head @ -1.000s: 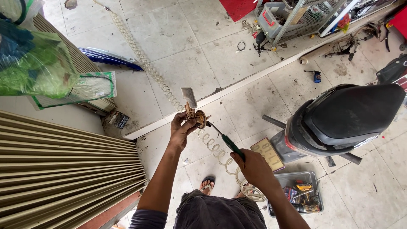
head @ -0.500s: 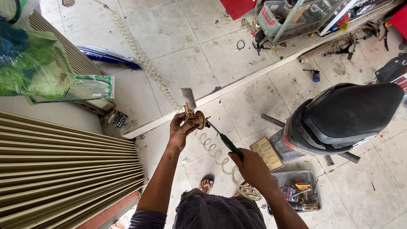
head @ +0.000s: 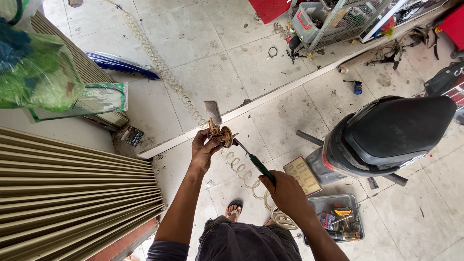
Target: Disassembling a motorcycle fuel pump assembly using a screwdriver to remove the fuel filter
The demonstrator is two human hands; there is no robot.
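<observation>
small brass-coloured part (head: 220, 134) half hidden in gripping left hand (head: 204, 150), details unclear, grey flap on top, right hand (head: 286, 193) clenched on green-handled screwdriver (head: 255, 160), tip touching part, coiled hose (head: 183, 99) behind

- Black motorcycle seat (head: 396, 130) is seen at right, rear of the bike over a yellow number plate (head: 302, 175).
- Metal tray (head: 336, 220) of small tools is set on the tiled floor (head: 193, 43) just below the plate.
- Coiled clear hose (head: 159, 65) is laid across the tiles from top left toward bottom centre.
- Corrugated metal shutter (head: 72, 193) is seen at lower left.
- Green plastic bag (head: 38, 72) is seen at upper left, blue fairing panel (head: 121, 65) beside it.
- Wire cage rack (head: 338, 17) is placed at top right, tangled wiring (head: 396, 48) near it.
- Sandalled foot (head: 234, 209) is visible on the floor at the bottom.
</observation>
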